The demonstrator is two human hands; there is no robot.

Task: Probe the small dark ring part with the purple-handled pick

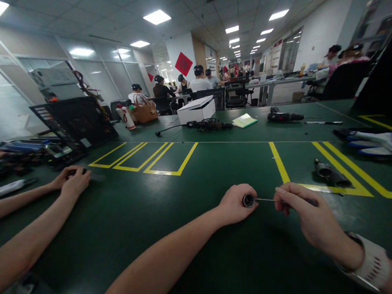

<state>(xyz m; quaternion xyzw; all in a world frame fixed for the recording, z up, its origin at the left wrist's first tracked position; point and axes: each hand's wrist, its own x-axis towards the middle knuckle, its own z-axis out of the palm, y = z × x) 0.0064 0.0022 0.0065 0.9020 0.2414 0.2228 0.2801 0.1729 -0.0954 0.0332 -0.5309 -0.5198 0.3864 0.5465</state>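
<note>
My left hand [235, 204] is curled into a fist around a small dark round part [248, 200], its open end facing right. My right hand [307, 217] pinches a thin metal tool [266, 200] whose tip points into that part. Both hands hover low over the green table [175, 223] near its front middle. A white band sits on my right wrist.
A co-worker's two arms and hands [70, 180] rest on the table at left, closed over a small dark object. Two dark cylinders [330, 173] lie right of my hands. Further back: a white box [195, 110], cables, a screwdriver [285, 116], yellow notepad, black rack [72, 124].
</note>
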